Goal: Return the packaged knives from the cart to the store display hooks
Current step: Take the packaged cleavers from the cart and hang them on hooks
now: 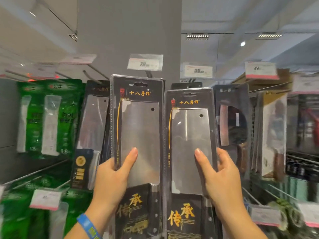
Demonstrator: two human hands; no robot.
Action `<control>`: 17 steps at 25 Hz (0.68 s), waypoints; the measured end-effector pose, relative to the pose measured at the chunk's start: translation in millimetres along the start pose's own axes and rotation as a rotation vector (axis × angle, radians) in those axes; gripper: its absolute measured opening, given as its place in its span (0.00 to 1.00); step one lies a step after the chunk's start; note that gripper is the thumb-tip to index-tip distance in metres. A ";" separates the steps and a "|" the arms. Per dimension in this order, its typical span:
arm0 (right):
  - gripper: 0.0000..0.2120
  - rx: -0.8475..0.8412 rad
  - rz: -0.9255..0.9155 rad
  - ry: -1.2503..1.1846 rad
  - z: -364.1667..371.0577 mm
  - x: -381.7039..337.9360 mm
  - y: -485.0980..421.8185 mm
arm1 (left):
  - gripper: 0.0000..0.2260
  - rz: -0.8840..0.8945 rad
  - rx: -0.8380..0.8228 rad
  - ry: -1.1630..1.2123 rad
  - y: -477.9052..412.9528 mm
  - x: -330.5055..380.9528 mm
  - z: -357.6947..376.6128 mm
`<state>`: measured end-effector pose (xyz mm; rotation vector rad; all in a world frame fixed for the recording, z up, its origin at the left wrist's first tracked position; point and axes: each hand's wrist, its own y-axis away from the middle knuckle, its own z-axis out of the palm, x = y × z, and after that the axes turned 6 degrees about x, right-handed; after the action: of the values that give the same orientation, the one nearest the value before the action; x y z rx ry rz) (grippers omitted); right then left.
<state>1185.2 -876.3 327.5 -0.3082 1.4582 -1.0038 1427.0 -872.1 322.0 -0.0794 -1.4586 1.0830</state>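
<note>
Head view — packages side-by-side; edges touching.

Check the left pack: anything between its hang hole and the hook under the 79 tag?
Nothing visible blocks it. The left pack, held by the left hand, has its hang hole just below the hook, with only bare grey column behind. The right pack sits alongside, lower.
</note>
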 end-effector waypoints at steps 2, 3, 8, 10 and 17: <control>0.19 0.027 0.004 0.055 -6.2 10.5 -6.1 | 0.24 0.028 -0.022 -0.007 -0.8 -4.4 10.5; 0.21 0.042 0.014 0.087 -9.7 14.2 -8.3 | 0.16 0.067 -0.040 -0.021 -1.8 -6.5 12.8; 0.19 0.118 0.055 0.235 -23.9 17.5 -22.1 | 0.14 0.123 -0.051 -0.015 -15.3 -16.2 20.7; 0.24 0.114 0.040 0.274 -20.1 10.6 -25.6 | 0.21 0.149 -0.019 -0.025 -21.7 -12.6 21.4; 0.29 0.267 -0.063 0.243 2.8 -34.0 -37.1 | 0.41 0.172 0.150 -0.127 -71.7 -3.2 -32.9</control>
<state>1180.2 -874.7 377.6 -0.0395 1.5149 -1.3067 1492.7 -895.7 358.9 -0.0295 -1.4992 1.3555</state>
